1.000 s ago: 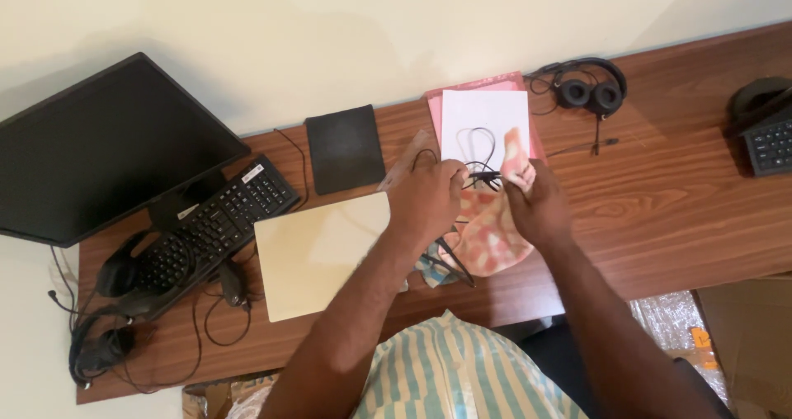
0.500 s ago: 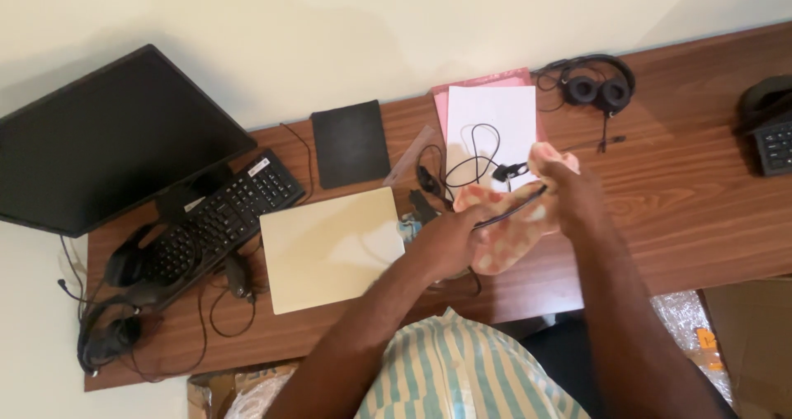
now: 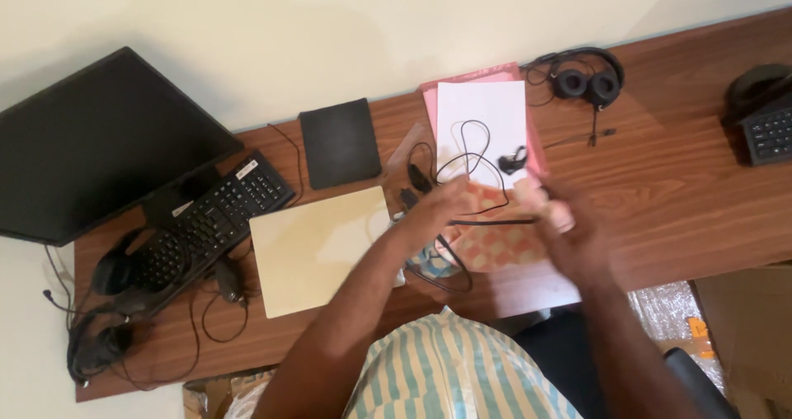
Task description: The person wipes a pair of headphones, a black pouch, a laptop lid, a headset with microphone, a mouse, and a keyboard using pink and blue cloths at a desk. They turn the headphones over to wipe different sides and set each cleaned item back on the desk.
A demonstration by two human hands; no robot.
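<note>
My left hand (image 3: 436, 206) and my right hand (image 3: 569, 221) hover apart over a checked orange and pink pouch (image 3: 495, 246) on the wooden desk (image 3: 676, 196). Both are blurred by motion. A thin black cable (image 3: 495, 221) runs straight between them, and each hand seems to pinch one end. The rest of the cable loops (image 3: 470, 138) lie on a white sheet (image 3: 483, 105) just beyond the hands, ending in a small black earpiece (image 3: 513, 160). A pink folder (image 3: 470, 79) lies under the sheet.
Left of my hands lie a cream flat board (image 3: 318, 250), a black square pad (image 3: 340, 143), a black keyboard (image 3: 206, 221) and a dark monitor (image 3: 99, 147). A black headset (image 3: 587, 79) lies at the back right, a desk phone (image 3: 763, 118) at the far right, and another headset (image 3: 99, 345) at the left.
My hands were together over the white sheet working on the cable. They have since drawn apart and toward me, pulling a length of cable straight between them.
</note>
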